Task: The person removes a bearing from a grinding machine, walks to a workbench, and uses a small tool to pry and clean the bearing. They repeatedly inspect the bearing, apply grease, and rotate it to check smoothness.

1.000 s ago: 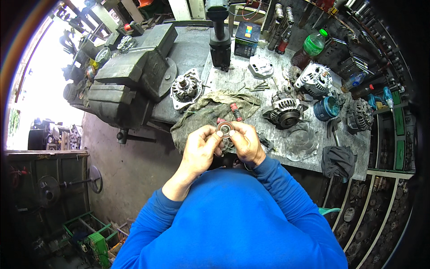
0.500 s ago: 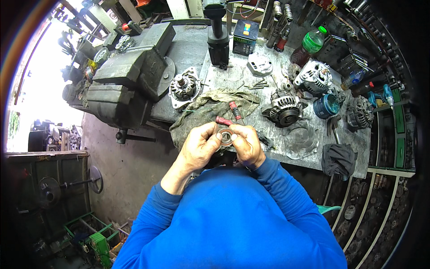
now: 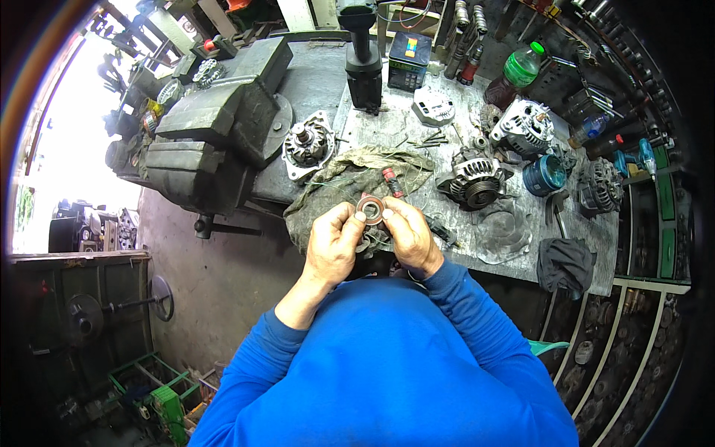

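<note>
- You hold a small reddish-brown ring (image 3: 370,209), seal- or bearing-like, up over the near edge of the grey workbench (image 3: 387,127), just above the crumpled olive rag (image 3: 350,179).
- Your left hand (image 3: 331,246) pinches the ring's left rim between thumb and fingertips; your right hand (image 3: 408,237) pinches the right rim the same way, the other fingers curled in.
- I judge you are checking or turning the ring: keep the grip light and even on both sides so it stays flat, and keep it over the rag so a slip lands soft.
- Just beyond the ring, a small red-handled tool (image 3: 392,182) lies on the rag.
- Right of the rag sits an alternator (image 3: 474,179); a second one (image 3: 525,127) lies farther right, near a blue round can (image 3: 544,175).
- Left of the rag stands an open alternator half (image 3: 307,144), beside a large bench vise (image 3: 216,127).
- Behind the rag: a dark box with a blue and yellow label (image 3: 410,59), and a green bottle (image 3: 518,71) with a red cap.
</note>
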A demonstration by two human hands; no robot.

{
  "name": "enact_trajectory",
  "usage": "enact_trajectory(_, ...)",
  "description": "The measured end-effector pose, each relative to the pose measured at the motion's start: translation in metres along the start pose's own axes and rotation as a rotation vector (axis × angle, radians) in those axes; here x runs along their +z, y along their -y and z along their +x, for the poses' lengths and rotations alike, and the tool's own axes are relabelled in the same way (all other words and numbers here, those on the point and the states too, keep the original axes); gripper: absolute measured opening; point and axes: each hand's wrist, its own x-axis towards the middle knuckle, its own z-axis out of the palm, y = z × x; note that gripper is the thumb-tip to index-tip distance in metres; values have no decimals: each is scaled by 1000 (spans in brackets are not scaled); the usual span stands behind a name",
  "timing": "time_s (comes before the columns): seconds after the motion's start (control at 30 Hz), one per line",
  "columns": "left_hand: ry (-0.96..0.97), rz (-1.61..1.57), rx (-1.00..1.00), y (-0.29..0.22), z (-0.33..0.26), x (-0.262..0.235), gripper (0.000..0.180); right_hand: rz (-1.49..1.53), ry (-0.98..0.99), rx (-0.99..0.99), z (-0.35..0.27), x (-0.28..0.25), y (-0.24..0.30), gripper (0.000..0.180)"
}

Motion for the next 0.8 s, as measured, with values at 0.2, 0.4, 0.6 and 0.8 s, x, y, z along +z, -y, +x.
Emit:
enact_trajectory(0.2, 215, -21, 8, -12, 13, -20, 29, 10, 162, 33, 7, -10, 20, 25)
enact_trajectory(0.4, 199, 108, 81, -9, 11, -13, 30, 35, 116, 95, 7, -7, 35, 28)
enact_trajectory(0.6, 193, 101, 161, -8, 7, -9, 32, 63, 93, 64, 8, -5, 34, 24)
enact_trajectory(0.8, 262, -45, 135, -9, 0, -9, 31, 93, 99, 90, 3, -4, 37, 33)
